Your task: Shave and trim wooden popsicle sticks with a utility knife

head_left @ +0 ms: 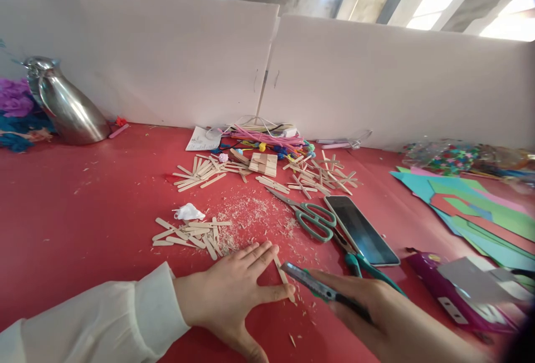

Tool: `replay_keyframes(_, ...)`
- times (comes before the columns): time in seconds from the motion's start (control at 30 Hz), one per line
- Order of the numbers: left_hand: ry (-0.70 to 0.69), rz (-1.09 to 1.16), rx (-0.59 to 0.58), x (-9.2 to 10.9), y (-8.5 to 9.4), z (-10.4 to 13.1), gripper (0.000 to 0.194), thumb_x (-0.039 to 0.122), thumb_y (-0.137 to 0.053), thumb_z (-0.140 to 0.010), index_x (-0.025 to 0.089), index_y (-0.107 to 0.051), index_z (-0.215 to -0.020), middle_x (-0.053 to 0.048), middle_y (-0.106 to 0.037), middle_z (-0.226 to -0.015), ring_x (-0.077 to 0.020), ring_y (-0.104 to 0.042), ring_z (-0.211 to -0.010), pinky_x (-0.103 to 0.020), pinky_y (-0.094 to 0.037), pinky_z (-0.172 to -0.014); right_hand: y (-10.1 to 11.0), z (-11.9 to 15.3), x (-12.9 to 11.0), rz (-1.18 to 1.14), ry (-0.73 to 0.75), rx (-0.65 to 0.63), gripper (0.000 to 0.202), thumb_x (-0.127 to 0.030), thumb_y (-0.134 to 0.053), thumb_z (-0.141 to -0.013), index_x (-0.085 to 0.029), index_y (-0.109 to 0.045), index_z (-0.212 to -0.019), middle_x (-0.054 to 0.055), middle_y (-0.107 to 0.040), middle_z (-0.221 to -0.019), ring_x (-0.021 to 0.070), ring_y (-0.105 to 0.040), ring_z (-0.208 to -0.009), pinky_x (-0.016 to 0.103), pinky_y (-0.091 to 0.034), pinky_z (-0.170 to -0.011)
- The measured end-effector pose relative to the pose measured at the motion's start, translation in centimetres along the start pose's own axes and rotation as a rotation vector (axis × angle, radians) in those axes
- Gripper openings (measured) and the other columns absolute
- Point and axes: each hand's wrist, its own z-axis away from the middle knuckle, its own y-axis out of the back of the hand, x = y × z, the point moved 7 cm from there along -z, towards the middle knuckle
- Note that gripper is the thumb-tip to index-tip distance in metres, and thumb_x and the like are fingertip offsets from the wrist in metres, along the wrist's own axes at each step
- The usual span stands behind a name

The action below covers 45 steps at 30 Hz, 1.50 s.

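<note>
Head view: from here, this looks like shaving a wooden stick point(282, 274), pinned to the surface point(104, 201) by the left hand point(228, 290), fingers spread, the right hand point(368, 296) clasping a knife point(309, 280) beside it, and the next stroke should clear those fingers.

Left of the smartphone point(364, 230), whose screen looks glassy and glossy, the scissors point(303, 208) have smooth metal blades and grey-green plastic handles. Nearer me than the smartphone, the utility knife point(310, 281) I hold has a metallic sheen, and the craft stick point(281, 271) is pale, matt bare wood; rough wood shavings point(253, 217) lie left of the smartphone. My sleeve point(111, 315) is matt cloth. Far left of the smartphone, the vacuum jug point(75, 107) is satiny metal; right of the smartphone, the paper sheets point(472, 207) are matt and the magenta device point(430, 274) is glossy plastic. Under the smartphone, the red tabletop point(104, 201) looks smooth
</note>
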Motion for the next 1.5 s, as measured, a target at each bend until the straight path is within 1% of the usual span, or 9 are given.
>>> replay_keyframes(0.07,0.001,-0.003,-0.007,0.0,0.0,0.0,0.094,0.070,-0.055,-0.062,0.027,-0.021,-0.139,-0.009,0.010,-0.146,-0.0357,0.004,-0.131,-0.052,-0.006,-0.104,0.4,0.1,-1.5,0.167,0.141,0.084,0.043,-0.017,-0.039,-0.079,-0.027,-0.057,-0.117,0.003,-0.070,-0.091,0.0177,-0.066,-0.076,0.028,-0.053,-0.065)
replay_keyframes(0.1,0.001,-0.003,-0.008,-0.1,-0.1,0.0,0.094,0.070,-0.055,-0.061,0.027,-0.022,-0.139,-0.009,0.009,-0.146,-0.0356,0.004,-0.131,-0.052,-0.006,-0.104,0.5,0.1,-1.9,0.222,0.159,0.096,0.044,-0.015,-0.038,-0.078,-0.027,-0.057,-0.117,0.003,-0.070,-0.095,0.0182,-0.066,-0.079,0.029,-0.053,-0.067)
replay_keyframes(0.2,-0.003,0.011,-0.001,-0.2,0.0,0.1,0.095,0.073,-0.053,-0.061,0.026,-0.024,-0.138,-0.010,0.007,-0.146,-0.0367,0.004,-0.131,-0.053,-0.006,-0.104,0.8,-0.4,-2.8,0.297,0.160,0.071,0.046,-0.011,-0.037,-0.077,-0.028,-0.059,-0.114,0.001,-0.071,-0.091,0.0178,-0.067,-0.076,0.028,-0.054,-0.064)
replay_keyframes(0.33,-0.008,0.045,0.007,-0.1,0.3,0.2,0.091,0.074,-0.049,-0.063,0.027,-0.026,-0.138,-0.008,0.009,-0.146,-0.0376,0.001,-0.131,-0.052,-0.005,-0.104,1.5,-1.0,-3.3,0.343,0.177,0.056,0.044,-0.012,-0.041,-0.076,-0.029,-0.062,-0.110,0.001,-0.072,-0.077,0.0184,-0.067,-0.066,0.026,-0.054,-0.060)
replay_keyframes(0.57,0.006,0.080,-0.007,-0.2,0.3,0.2,0.093,0.075,-0.049,-0.061,0.026,-0.027,-0.137,-0.008,0.013,-0.145,-0.0402,0.001,-0.130,-0.055,-0.006,-0.103,1.7,-0.9,-2.7,0.351,0.225,0.068,0.045,-0.013,-0.043,-0.078,-0.037,-0.059,-0.112,-0.003,-0.071,-0.089,0.0183,-0.067,-0.075,0.027,-0.053,-0.068)
replay_keyframes(0.77,0.008,0.079,-0.002,-0.1,0.4,0.2,0.095,0.077,-0.046,-0.059,0.028,-0.026,-0.137,-0.008,0.015,-0.145,-0.0404,0.002,-0.130,-0.056,-0.007,-0.103,1.8,-0.7,-3.4,0.358,0.198,0.087,0.044,-0.014,-0.040,-0.078,-0.031,-0.059,-0.114,0.000,-0.071,-0.072,0.0161,-0.066,-0.059,0.023,-0.051,-0.053)
replay_keyframes(0.9,0.011,0.086,-0.003,-0.1,0.4,0.2,0.095,0.078,-0.046,-0.059,0.028,-0.027,-0.137,-0.008,0.014,-0.145,-0.0413,0.000,-0.130,-0.056,-0.008,-0.102,2.1,-0.6,-3.7,0.359,0.207,0.124,0.044,-0.014,-0.040,-0.077,-0.030,-0.060,-0.113,-0.001,-0.070,-0.065,0.0146,-0.064,-0.052,0.021,-0.048,-0.046)
replay_keyframes(1.13,0.016,0.079,-0.002,-0.1,0.4,0.1,0.094,0.076,-0.048,-0.060,0.028,-0.025,-0.137,-0.008,0.014,-0.145,-0.0400,0.003,-0.130,-0.055,-0.007,-0.103,1.5,-0.7,-3.4,0.377,0.184,0.077,0.042,-0.016,-0.040,-0.078,-0.030,-0.061,-0.112,0.000,-0.071,-0.069,0.0164,-0.066,-0.057,0.023,-0.050,-0.051)
replay_keyframes(1.5,0.018,0.073,-0.013,-0.1,0.4,0.1,0.094,0.077,-0.046,-0.060,0.029,-0.024,-0.138,-0.009,0.014,-0.144,-0.0379,0.005,-0.130,-0.054,-0.006,-0.103,1.6,-0.8,-3.3,0.369,0.164,0.084,0.040,-0.016,-0.040,-0.078,-0.029,-0.062,-0.109,0.000,-0.071,-0.070,0.0166,-0.066,-0.058,0.024,-0.051,-0.053)
